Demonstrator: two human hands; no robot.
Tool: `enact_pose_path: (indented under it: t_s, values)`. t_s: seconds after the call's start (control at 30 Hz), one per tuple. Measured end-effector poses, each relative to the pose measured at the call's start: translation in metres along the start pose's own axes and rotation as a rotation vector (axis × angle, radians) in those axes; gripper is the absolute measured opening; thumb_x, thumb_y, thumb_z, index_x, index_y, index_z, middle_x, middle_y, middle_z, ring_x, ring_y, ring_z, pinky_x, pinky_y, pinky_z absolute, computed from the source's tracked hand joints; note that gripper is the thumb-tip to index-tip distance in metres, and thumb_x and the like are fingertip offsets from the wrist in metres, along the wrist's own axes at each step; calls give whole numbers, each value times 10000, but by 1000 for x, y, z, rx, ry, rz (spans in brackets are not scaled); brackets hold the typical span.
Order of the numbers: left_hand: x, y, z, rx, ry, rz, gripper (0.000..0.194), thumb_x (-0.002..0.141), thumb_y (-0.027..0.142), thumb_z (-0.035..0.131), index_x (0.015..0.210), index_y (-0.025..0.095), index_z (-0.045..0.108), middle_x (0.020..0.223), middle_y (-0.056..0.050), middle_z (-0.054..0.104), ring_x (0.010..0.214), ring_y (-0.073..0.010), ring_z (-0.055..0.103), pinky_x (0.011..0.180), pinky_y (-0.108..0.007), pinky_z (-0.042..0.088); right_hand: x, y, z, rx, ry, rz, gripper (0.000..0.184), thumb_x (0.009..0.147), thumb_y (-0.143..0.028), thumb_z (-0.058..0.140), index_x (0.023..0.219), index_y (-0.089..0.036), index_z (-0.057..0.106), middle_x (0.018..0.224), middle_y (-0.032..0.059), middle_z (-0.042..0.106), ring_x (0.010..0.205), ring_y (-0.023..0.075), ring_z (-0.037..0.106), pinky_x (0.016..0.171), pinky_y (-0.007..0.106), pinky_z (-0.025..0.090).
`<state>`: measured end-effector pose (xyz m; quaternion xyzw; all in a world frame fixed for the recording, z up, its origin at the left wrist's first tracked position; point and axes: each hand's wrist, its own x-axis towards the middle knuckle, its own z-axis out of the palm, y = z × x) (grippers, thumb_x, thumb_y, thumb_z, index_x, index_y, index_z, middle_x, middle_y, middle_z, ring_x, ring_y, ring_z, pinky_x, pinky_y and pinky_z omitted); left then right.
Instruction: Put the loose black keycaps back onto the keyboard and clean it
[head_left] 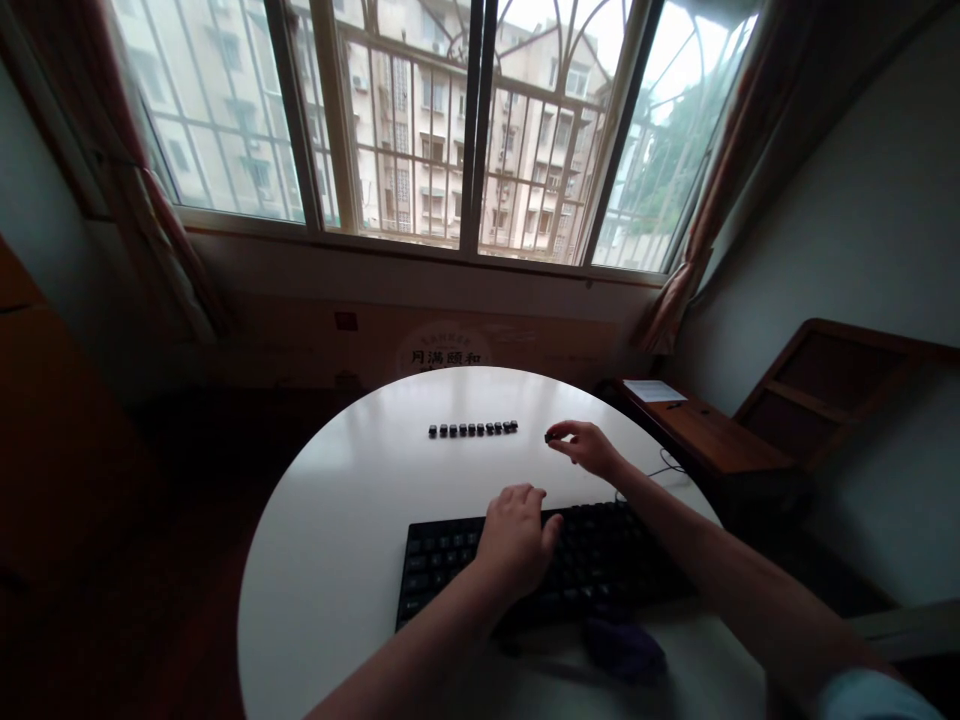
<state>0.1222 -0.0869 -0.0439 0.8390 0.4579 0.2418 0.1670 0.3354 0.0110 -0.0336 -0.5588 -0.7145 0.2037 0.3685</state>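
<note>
A small black keycap (549,437) is pinched between the thumb and fingertips of my right hand (591,450), just over the white table. To its left, several black keycaps (471,430) stand in a neat row, spaced slightly apart except at the right end, where they sit closer. My left hand (516,540) lies over the middle of a black keyboard (435,560), thumb apart from the fingers, which reach its far edge; nothing shows in its grasp. The hand and both forearms hide part of the keys.
A dark purple cloth-like item (626,648) lies on the round white table (322,540) in front of the keyboard. The keyboard's cable (664,468) runs off to the right. Beyond the table's right edge is a wooden desk or chair (705,435) with a white paper (654,391).
</note>
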Motion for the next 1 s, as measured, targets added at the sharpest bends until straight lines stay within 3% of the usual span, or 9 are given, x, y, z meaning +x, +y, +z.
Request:
enact_pose_path:
  t_s: [0.17, 0.33, 0.63, 0.87, 1.0]
  values:
    - [-2, -7, 9, 129, -109, 12, 534, 941, 441, 475, 1397, 165, 514, 1455, -164, 507, 1358, -351, 428, 1139, -554, 303, 83, 40, 16, -26, -115, 99, 258, 742, -262, 714, 956, -124, 753, 791, 47, 707, 506, 57, 502, 496, 167, 408]
    - [-1, -10, 12, 150, -157, 2, 566, 942, 462, 469, 1425, 170, 499, 1482, -171, 481, 1397, -359, 386, 1154, -580, 269, 121, 59, 33, -26, -282, 177, 267, 734, -231, 734, 971, -109, 749, 745, 44, 700, 472, 57, 507, 478, 169, 405]
    - [-2, -9, 15, 139, -148, 3, 581, 947, 483, 442, 1436, 174, 495, 1483, -167, 481, 1402, -357, 382, 1159, -577, 262, 132, 76, 39, -23, -354, 191, 337, 714, -248, 771, 1023, -112, 751, 765, 34, 697, 527, 57, 503, 506, 168, 391]
    - [-2, -7, 11, 141, -171, -12, 594, 951, 474, 425, 1447, 152, 481, 1489, -177, 470, 1408, -359, 371, 1164, -576, 256, 131, 74, 41, -21, -348, 180, 362, 707, -228, 769, 1050, -114, 750, 797, 35, 701, 579, 69, 519, 543, 174, 400]
    - [-1, -6, 10, 126, -188, -13, 608, 946, 457, 442, 1449, 118, 478, 1484, -190, 473, 1394, -362, 387, 1168, -567, 253, 129, 71, 39, -21, -347, 164, 466, 720, -202, 753, 1178, -126, 709, 860, 40, 708, 615, 75, 541, 566, 174, 415]
